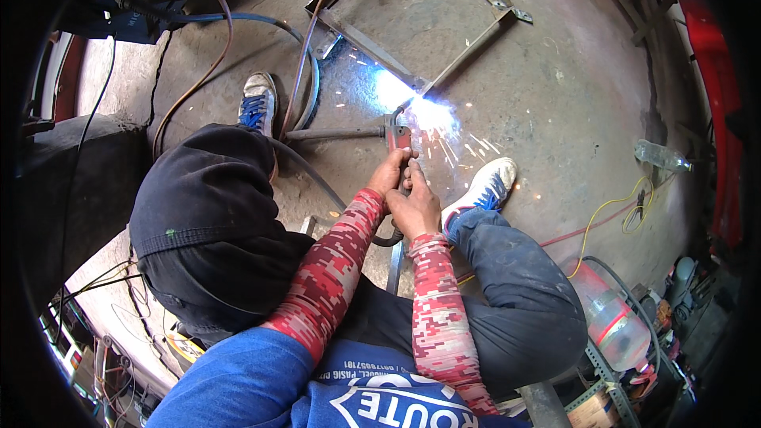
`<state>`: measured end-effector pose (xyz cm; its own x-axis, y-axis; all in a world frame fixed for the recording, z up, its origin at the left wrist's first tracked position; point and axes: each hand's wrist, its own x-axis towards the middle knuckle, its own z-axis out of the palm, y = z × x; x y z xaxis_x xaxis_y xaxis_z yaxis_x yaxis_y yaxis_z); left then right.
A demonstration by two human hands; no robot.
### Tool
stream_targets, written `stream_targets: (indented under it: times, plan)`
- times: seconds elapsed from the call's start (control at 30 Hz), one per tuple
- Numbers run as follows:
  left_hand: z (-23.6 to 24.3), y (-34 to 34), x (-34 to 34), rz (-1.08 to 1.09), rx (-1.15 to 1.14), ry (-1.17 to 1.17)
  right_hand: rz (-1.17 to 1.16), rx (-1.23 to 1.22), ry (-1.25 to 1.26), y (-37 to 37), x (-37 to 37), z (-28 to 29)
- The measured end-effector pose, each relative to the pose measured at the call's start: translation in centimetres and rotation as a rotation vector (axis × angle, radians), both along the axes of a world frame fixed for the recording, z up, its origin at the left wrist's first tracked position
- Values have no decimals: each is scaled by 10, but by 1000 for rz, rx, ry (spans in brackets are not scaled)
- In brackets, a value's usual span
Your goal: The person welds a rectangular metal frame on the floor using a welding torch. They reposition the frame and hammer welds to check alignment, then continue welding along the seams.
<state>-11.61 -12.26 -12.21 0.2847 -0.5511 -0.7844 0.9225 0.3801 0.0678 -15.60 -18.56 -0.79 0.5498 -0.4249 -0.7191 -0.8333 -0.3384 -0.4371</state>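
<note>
Both my hands are closed around a welding gun (pixel 400 139) with a red body and a dark neck. My left hand (pixel 390 172) grips it just below the red part. My right hand (pixel 417 203) is wrapped lower on the handle, close against the left. A black cable (pixel 317 177) runs from the handle's lower end. The gun's tip meets a corner of an angle-bar metal frame (pixel 474 49) on the floor, where a bright blue-white arc hides the joint and sparks fly out. A grey bar (pixel 333 133) extends left from beside the gun; whether it is attached is unclear.
A blue machine (pixel 119 12) stands at the far left, with a blue hose (pixel 261 19) curving from it. My shoes (pixel 491 182) flank the work. A plastic bottle (pixel 663 155), a yellow wire (pixel 600 208) and a large clear container (pixel 609 317) lie to the right.
</note>
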Motion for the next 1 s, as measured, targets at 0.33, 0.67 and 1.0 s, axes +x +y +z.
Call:
stream_targets:
  times: [0.33, 0.67, 1.0]
  plan:
    - [2, 0, 0, -32, 27, -25, 36, -47, -41, 0, -6, -12]
    - [0, 2, -1, -24, -13, -14, 38, -6, -89, -1, -7, -12]
    - [-6, 4, -4, -13, -29, 1, 57, 13, -4, -2, -2, -1]
